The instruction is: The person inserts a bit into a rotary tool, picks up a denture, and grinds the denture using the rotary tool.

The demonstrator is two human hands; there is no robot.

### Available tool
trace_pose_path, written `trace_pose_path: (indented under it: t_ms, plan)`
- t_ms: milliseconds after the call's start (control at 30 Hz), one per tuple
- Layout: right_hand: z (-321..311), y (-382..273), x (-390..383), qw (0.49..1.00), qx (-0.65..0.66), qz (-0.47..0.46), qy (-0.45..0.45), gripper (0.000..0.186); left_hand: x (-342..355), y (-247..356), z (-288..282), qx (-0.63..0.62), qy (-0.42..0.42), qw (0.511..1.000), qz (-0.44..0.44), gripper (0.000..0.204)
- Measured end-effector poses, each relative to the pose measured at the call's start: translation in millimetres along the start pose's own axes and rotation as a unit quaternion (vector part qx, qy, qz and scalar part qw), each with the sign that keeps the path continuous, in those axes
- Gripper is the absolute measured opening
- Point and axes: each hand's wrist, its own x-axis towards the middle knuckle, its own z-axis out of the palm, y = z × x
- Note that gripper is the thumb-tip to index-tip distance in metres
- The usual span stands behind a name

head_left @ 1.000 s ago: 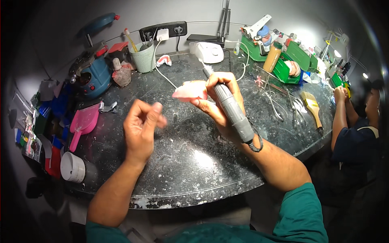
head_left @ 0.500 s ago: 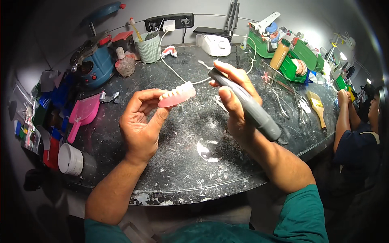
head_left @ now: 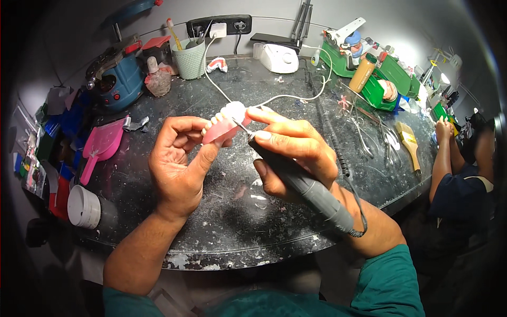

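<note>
1. Sleeves of green cloth (head_left: 388, 280) covered the person's upper arms at the near edge, below the chipped rim of the dark worktop (head_left: 248, 232).
2. On the near left stood a white tub (head_left: 83, 207), tilted in view, well apart from the hands.
3. The left hand (head_left: 179, 169) grasped the left end of a denture (head_left: 222, 130) between thumb and fingers, palm partly open toward the right.
4. The right hand (head_left: 298, 153) gripped a dark grey handpiece (head_left: 296, 179) like a pen, its coiled cord (head_left: 363, 214) looping at the near right end.
5. The denture, pink base with pale teeth, was raised above the worktop between both hands, just left of the right fingertips. The handpiece's thin metal tip reached its right part; whether it touched could not be told.
6. Left of the hands lay a pink dustpan (head_left: 103, 142); to the right lay metal pliers (head_left: 364, 140) and a flat brush (head_left: 409, 142).
7. Farther right, another person's hands (head_left: 443, 128) met near the table's edge.
8. At the far left stood a blue machine (head_left: 124, 82), with a pale woven cup (head_left: 190, 62) and a red-and-white dental model (head_left: 217, 64) to its right.
9. Beyond the hands sat a white control box (head_left: 280, 58); a green bin (head_left: 375, 90) stood far right.
</note>
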Motion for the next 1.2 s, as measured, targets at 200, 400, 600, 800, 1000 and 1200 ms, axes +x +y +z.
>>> trace_pose_path:
  t_ms: [200, 400, 600, 800, 1000, 1200]
  plan:
    - [0.4, -2.3, -2.5, 1.0, -0.017, 0.022, -0.006, 0.045, -2.6, -0.5, 1.5, 0.001, -0.002, 1.0, -0.014, 0.022]
    - [-0.4, -0.5, -5.1, 0.999, -0.027, 0.026, -0.021, 0.046, -3.4, 2.7, 4.5, 0.003, 0.003, 1.0, -0.021, 0.023]
    - [1.6, -1.8, -4.0, 0.999, -0.035, 0.029, -0.016, 0.046, -2.1, 4.1, 6.4, -0.04, 0.018, 0.998, -0.05, 0.021]
    - [7.4, 4.5, -8.0, 0.998, -0.038, 0.042, 0.036, 0.046, -2.2, 2.6, 8.4, -0.141, 0.035, 0.977, -0.153, 0.018]
    - [7.9, 1.6, -8.3, 0.996, -0.038, 0.074, 0.028, 0.044, -4.0, 0.8, 8.2, -0.109, 0.038, 0.984, -0.137, 0.019]
    - [8.5, 0.2, -6.8, 0.997, -0.025, 0.074, 0.01, 0.041, -3.7, -1.2, 8.0, -0.085, 0.017, 0.991, -0.106, 0.02]
